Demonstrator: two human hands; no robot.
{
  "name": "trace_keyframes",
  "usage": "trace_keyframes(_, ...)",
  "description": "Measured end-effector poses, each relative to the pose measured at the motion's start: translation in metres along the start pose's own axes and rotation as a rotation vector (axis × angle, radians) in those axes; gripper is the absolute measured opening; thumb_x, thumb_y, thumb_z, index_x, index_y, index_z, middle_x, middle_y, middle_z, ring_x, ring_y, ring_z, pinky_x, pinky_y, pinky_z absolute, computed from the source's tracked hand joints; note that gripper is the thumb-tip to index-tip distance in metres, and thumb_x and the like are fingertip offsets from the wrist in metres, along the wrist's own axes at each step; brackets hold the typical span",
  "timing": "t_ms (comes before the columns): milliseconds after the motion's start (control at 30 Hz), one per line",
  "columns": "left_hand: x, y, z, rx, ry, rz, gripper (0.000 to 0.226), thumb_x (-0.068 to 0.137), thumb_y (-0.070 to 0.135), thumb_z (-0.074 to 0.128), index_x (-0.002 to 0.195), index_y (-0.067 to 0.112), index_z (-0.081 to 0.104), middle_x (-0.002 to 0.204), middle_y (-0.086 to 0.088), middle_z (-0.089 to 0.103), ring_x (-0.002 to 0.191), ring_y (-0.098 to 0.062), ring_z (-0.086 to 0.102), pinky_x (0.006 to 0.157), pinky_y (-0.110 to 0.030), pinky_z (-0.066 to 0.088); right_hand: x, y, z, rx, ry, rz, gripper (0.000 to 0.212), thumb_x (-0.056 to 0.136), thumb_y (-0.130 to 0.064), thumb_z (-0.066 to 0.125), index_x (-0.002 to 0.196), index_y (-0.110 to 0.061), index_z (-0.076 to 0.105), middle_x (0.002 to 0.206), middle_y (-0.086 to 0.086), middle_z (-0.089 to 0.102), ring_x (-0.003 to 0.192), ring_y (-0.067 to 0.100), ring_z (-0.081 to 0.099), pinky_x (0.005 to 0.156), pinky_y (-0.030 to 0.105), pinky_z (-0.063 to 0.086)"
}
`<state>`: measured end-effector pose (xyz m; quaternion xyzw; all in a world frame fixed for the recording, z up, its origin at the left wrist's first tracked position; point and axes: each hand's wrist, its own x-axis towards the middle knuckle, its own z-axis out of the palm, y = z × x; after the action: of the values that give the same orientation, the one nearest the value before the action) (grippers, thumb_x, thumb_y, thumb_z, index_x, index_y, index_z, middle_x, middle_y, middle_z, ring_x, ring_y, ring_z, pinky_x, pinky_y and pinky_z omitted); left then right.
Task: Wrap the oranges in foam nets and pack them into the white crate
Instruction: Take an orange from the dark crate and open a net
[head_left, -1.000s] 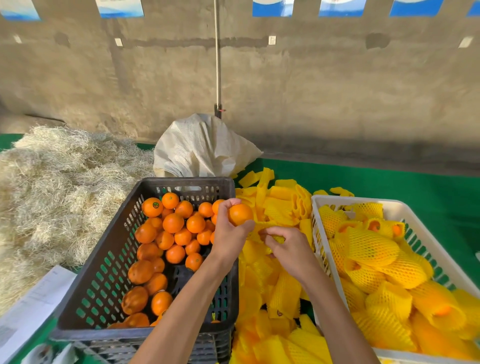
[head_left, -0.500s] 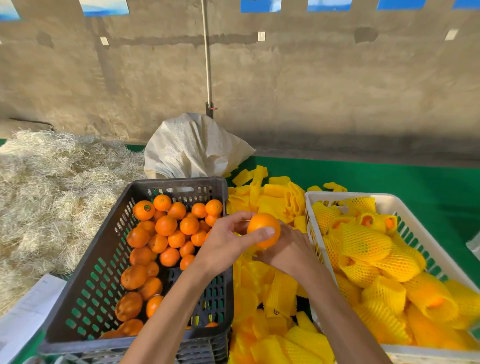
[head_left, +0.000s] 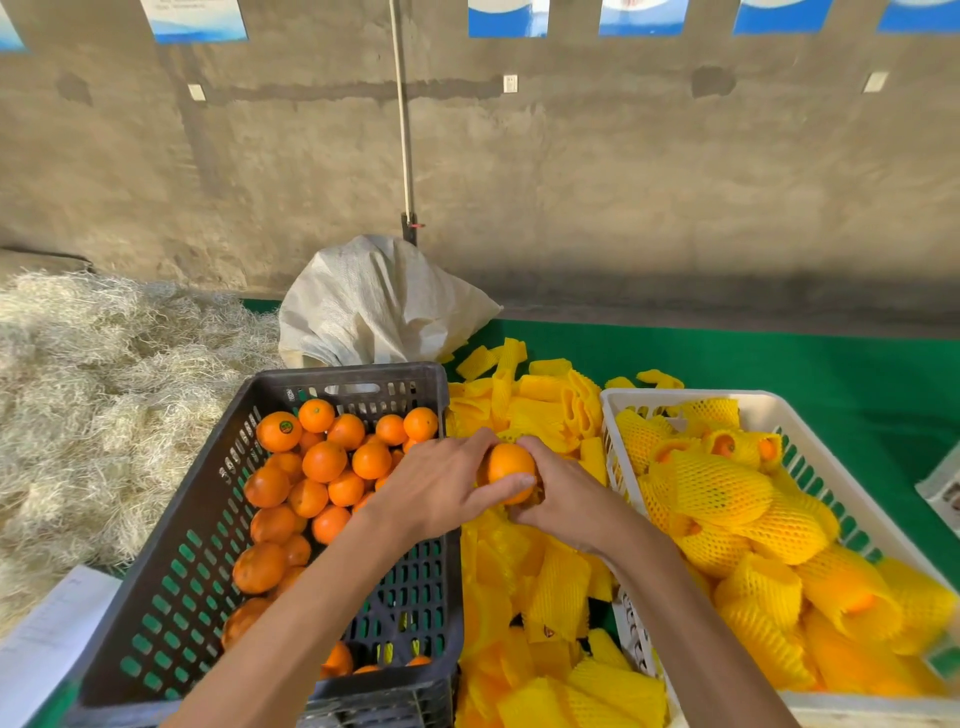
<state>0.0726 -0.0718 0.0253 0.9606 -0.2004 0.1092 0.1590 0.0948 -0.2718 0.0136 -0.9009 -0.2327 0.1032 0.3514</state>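
Note:
My left hand (head_left: 441, 486) grips a bare orange (head_left: 506, 470) above the pile of yellow foam nets (head_left: 540, 587) between the two crates. My right hand (head_left: 566, 493) meets the orange from the right, fingers curled against its underside; whether it holds a net there is hidden. The dark grey crate (head_left: 176, 561) on the left holds several bare oranges (head_left: 324, 460). The white crate (head_left: 618, 397) on the right is filled with several net-wrapped oranges (head_left: 722, 486).
A white woven sack (head_left: 374, 306) stands behind the grey crate. A heap of pale straw (head_left: 98, 395) fills the left side. Papers (head_left: 47, 644) lie at the bottom left. Green matting (head_left: 779, 364) covers the table, and a concrete wall rises behind.
My left hand carried the orange from over the grey crate's rim rightward to the foam net pile. My right hand came up to meet it, and both now touch the orange.

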Motion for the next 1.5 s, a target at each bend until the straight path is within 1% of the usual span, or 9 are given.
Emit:
trace_keyframes(233,-0.003,0.02,0.023,-0.322,0.299,-0.227,0.049,0.09,0.065,0.063,0.116,0.025,0.052,0.105,0.005,0.054,0.087,-0.015,0.054,0.067,-0.027,0.047,-0.003,-0.006,0.017,-0.047,0.212,0.009,0.074,0.099,-0.035,0.061,0.153,-0.048,0.013,0.15,-0.003,0.044,0.131,0.023,0.048,0.097,0.033,0.047)
trace_keyframes(400,0.001,0.034,0.028,-0.392,0.463,-0.437,0.05,0.08,0.044,0.083,0.117,0.026,0.054,0.114,0.007,0.029,0.099,-0.025,0.051,0.077,-0.038,0.057,-0.007,-0.014,0.033,-0.063,0.398,-0.054,0.069,0.1,-0.022,0.059,0.155,-0.042,0.023,0.131,-0.004,0.063,0.105,0.013,0.063,0.08,0.02,0.054)
trace_keyframes(567,0.008,0.033,0.032,-0.422,0.486,-0.552,0.082,0.07,0.034,0.094,0.126,0.015,0.037,0.119,0.002,0.026,0.106,-0.025,0.043,0.081,-0.03,0.046,-0.017,-0.025,0.041,-0.193,0.497,-0.1,0.074,0.101,-0.018,0.054,0.159,-0.043,0.015,0.097,-0.007,0.066,0.066,0.003,0.05,0.048,0.011,0.033)
trace_keyframes(733,0.01,0.024,0.03,-0.424,0.33,-0.549,0.088,0.077,0.042,0.09,0.145,0.019,0.04,0.135,-0.008,0.047,0.121,-0.025,0.049,0.095,-0.037,0.051,-0.019,-0.024,0.038,-0.195,0.618,-0.102,0.064,0.097,-0.022,0.06,0.156,-0.027,0.035,0.092,-0.005,0.069,0.07,0.001,0.049,0.054,0.005,0.027)
trace_keyframes(867,0.01,0.022,0.024,-0.536,0.199,-0.421,0.076,0.078,0.038,0.089,0.14,0.031,0.046,0.128,0.0,0.041,0.121,-0.02,0.041,0.093,-0.031,0.045,-0.016,-0.013,0.027,-0.02,0.576,0.078,0.05,0.099,-0.038,0.056,0.147,-0.034,0.045,0.139,-0.006,0.055,0.118,0.012,0.056,0.086,0.022,0.05)
trace_keyframes(1000,0.005,0.022,0.022,-0.548,0.066,-0.292,0.069,0.083,0.023,0.085,0.136,0.043,0.046,0.131,0.001,0.046,0.124,-0.025,0.04,0.097,-0.038,0.046,-0.013,-0.005,0.008,0.035,0.502,0.02,0.034,0.104,-0.029,0.053,0.137,-0.029,0.059,0.137,-0.005,0.054,0.127,0.013,0.05,0.097,0.021,0.042)
trace_keyframes(1200,0.0,0.023,0.011,-0.521,-0.063,-0.203,0.107,0.082,0.02,0.086,0.154,0.055,0.015,0.146,-0.005,0.046,0.13,-0.025,0.041,0.092,-0.034,0.05,-0.011,-0.001,-0.006,0.044,0.526,0.009,0.023,0.1,-0.043,0.058,0.109,-0.026,0.07,0.095,-0.012,0.069,0.083,0.002,0.061,0.064,0.012,0.045)
trace_keyframes(1300,0.003,0.028,0.005,-0.535,-0.17,-0.156,0.117,0.083,0.012,0.084,0.157,0.053,0.002,0.155,-0.015,0.042,0.13,-0.027,0.055,0.069,-0.026,0.055,-0.006,-0.002,-0.015,0.118,0.432,0.004,0.022,0.099,-0.035,0.062,0.118,-0.026,0.07,0.106,-0.013,0.066,0.087,-0.003,0.058,0.064,0.004,0.043)
trace_keyframes(1500,0.005,0.024,0.0,-0.598,-0.241,-0.204,0.108,0.08,0.013,0.086,0.15,0.042,0.009,0.119,-0.002,0.052,0.07,-0.001,0.067,0.054,-0.015,0.049,-0.006,-0.006,-0.019,0.225,0.411,-0.1,0.01,0.094,-0.032,0.069,0.104,-0.03,0.071,0.106,-0.015,0.064,0.1,0.002,0.059,0.079,0.015,0.049)
